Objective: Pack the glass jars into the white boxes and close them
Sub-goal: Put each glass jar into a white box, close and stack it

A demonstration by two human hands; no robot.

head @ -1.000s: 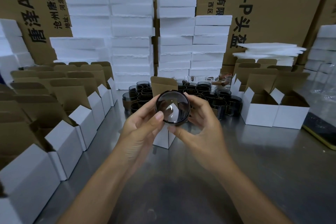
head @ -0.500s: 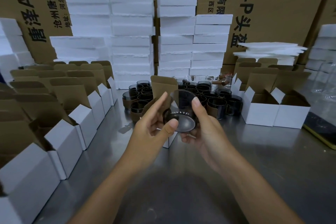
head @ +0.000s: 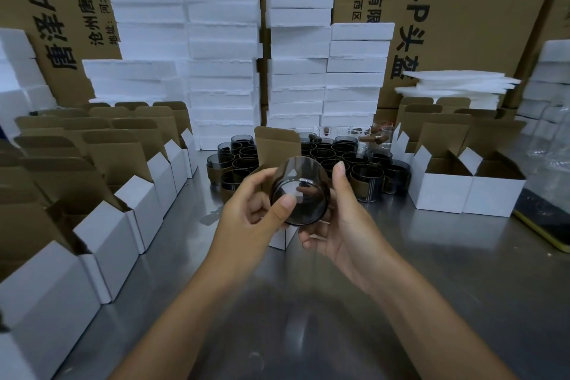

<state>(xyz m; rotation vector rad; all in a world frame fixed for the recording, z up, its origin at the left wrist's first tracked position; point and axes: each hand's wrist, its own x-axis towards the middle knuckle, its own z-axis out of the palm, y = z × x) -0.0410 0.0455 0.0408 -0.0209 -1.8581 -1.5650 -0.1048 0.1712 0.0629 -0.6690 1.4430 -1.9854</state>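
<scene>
Your left hand (head: 251, 216) and right hand (head: 347, 225) hold one dark glass jar (head: 300, 194) between them above the steel table (head: 431, 287), with one round end tilted toward you. The left thumb lies across the jar's near rim and the fingers curl behind its side. The right fingers curl under and round the other side, forefinger raised along the wall. Just behind and below the jar stands an open white box (head: 279, 240), its brown lid flap upright. Beyond it the remaining jars (head: 367, 176) stand packed closely together. A row of open boxes (head: 108, 225) lines the table's left edge. A pair of open boxes (head: 462, 194) sits to the right, with a yellow-edged dark slab (head: 546, 227) at the right edge. Foam stacks (head: 222, 40) wall off the back. Steel surface shows between you and the hands, and to their right
</scene>
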